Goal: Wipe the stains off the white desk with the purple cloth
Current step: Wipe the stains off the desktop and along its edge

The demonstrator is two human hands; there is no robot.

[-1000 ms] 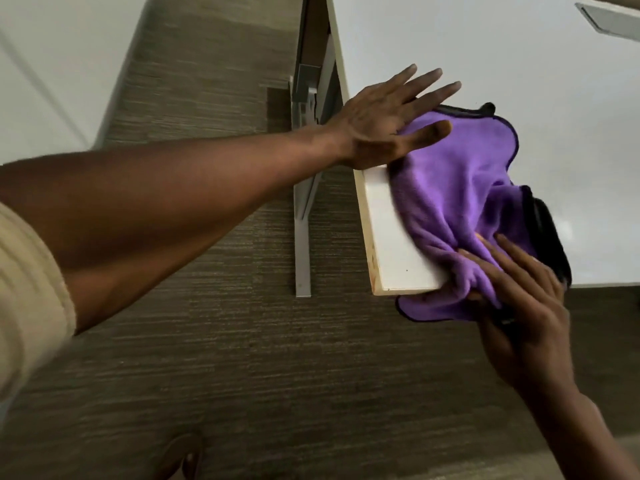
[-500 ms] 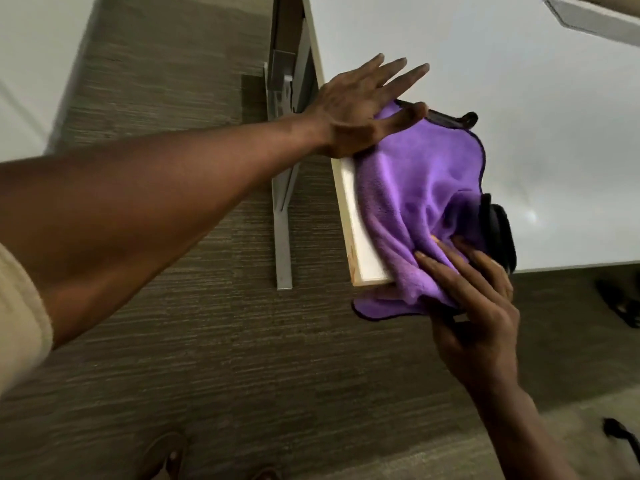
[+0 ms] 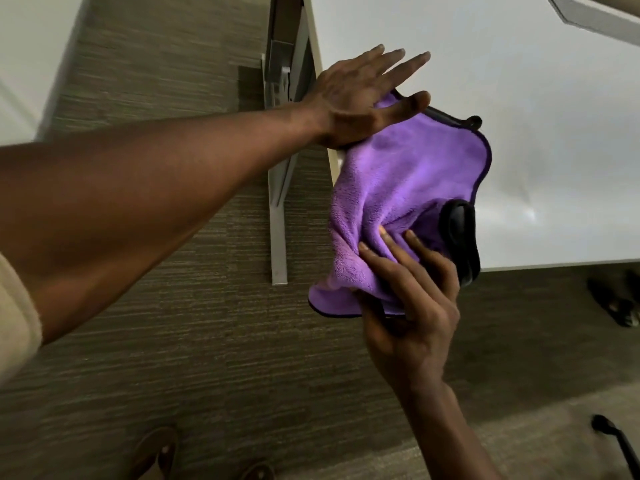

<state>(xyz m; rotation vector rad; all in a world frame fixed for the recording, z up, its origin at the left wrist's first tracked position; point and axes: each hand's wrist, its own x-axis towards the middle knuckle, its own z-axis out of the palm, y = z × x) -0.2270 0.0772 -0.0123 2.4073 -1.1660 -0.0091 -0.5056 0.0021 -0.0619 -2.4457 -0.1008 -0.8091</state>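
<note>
A: Nearest the camera, what is the right hand point(image 3: 412, 306) doing?

B: It comes up from below the surface's point(image 3: 519, 116) near corner. The fingers point(image 3: 398, 247) are part curled and press into a bunched fold of the cloth point(image 3: 408, 174); the thumb side sits at the hem that hangs off the edge. So it is closed loosely on the cloth, gripping a gather of it.

A: And the left hand point(image 3: 360, 98)?

B: Farther off, flat and wide open, fingers spread. The heel and thumb rest on the cloth's far left corner at the surface's left edge; the fingers reach out over the bare white top. It holds nothing, only presses down.

A: Where does the cloth lie?

B: Over the surface's near left corner, mostly on top, with the near end drooping over the corner above the carpet point(image 3: 207, 323). Its long axis runs from near to far, between the two hands. The dark trimmed edge faces right.

A: Any stains?

B: I cannot tell; only a pale glare shows.
</note>
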